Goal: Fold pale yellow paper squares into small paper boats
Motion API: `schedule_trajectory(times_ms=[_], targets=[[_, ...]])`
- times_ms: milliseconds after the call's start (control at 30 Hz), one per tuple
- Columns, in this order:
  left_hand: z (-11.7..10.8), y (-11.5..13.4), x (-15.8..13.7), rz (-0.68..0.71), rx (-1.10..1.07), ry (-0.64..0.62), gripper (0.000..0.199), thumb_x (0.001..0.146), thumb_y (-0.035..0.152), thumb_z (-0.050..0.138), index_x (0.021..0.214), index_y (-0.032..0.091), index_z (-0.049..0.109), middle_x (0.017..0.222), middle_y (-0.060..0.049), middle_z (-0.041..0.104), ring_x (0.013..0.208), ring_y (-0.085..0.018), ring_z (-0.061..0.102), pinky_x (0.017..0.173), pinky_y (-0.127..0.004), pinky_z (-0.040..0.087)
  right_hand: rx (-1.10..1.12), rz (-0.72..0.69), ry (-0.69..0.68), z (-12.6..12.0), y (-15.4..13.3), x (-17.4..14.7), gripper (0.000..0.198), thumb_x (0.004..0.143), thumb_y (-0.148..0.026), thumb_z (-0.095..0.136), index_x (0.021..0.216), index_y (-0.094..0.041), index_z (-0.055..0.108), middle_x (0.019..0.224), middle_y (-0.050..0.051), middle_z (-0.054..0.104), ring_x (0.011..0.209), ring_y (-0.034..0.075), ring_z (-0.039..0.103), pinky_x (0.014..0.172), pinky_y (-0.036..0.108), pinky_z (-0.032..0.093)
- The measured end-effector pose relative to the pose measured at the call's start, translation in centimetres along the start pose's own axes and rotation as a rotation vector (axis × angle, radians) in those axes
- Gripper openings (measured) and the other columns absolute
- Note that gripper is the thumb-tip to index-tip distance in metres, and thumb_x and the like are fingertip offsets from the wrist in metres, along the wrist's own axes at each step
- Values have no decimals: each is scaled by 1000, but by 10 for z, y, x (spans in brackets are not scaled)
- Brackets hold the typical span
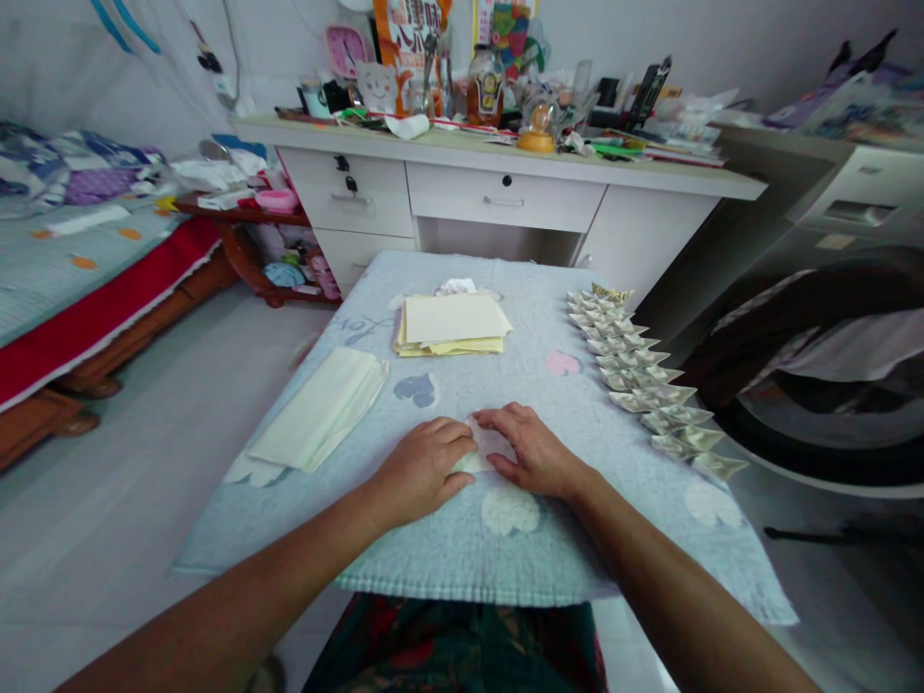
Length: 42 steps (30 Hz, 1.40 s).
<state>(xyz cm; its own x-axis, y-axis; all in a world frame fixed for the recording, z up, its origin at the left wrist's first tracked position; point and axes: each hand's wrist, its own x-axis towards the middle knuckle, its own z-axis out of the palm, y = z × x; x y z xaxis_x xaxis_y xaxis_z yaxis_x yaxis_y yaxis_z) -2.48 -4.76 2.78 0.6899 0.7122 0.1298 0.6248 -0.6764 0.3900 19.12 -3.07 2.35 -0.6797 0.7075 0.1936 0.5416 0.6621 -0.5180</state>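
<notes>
A small folded piece of white paper [497,443] lies on the cloth-covered table in front of me, partly hidden by my hands. My left hand [425,470] is curled over its left side, fingers together and thumb at the near edge. From the right, my right hand [532,449] grips the same paper, index finger at the far edge and thumb nearer me. Farther left rests a stack of long pale sheets [318,409]. Beyond my hands is a pile of cream and yellow paper [454,322]. Several folded paper boats [642,371] stand in rows along the right side.
A pale blue cloth with heart shapes [433,563] covers the table. Behind it stands a white desk [498,197] crowded with jars and small items. A bed [108,260] is at the left, and a washing machine [852,221] is close on the right.
</notes>
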Motion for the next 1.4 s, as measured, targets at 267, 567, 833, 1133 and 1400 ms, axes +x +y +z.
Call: schedule_trajectory(times_ms=[267,567,833,1133,1400], targets=[[-13,-10,9,38,-59,-83,28,80,26,65,106,19,64,104,-7,63,101,-23,55,91,-38,44,64,-32,-18,-5,4,-7,36,76,-29,71,105,-19,54,122,11,54,112,25,49,94,41,38],[-10,-19,6,49,-177,-40,27,81,26,64,107,21,65,108,-5,63,104,-21,54,93,-37,43,61,-38,-55,-7,7,-5,32,79,-38,70,102,-20,58,119,9,54,110,24,49,94,40,37],[-4,-20,4,62,-139,67,21,85,22,57,104,20,65,106,-5,67,100,-20,59,92,-38,45,100,-42,-56,-9,7,-5,25,81,-30,67,102,-20,59,119,9,55,110,24,49,95,40,37],[4,-15,2,145,-4,187,20,89,16,45,88,17,64,84,-6,68,86,-19,63,80,-34,51,46,-26,-21,-8,1,-4,28,77,-23,66,103,-18,59,113,9,58,104,25,51,93,41,39],[4,-4,2,59,10,141,23,80,34,62,98,19,63,93,-7,64,93,-23,58,83,-38,47,-30,-27,71,3,1,-1,17,81,-8,56,91,-19,65,108,8,62,100,21,54,90,37,42]])
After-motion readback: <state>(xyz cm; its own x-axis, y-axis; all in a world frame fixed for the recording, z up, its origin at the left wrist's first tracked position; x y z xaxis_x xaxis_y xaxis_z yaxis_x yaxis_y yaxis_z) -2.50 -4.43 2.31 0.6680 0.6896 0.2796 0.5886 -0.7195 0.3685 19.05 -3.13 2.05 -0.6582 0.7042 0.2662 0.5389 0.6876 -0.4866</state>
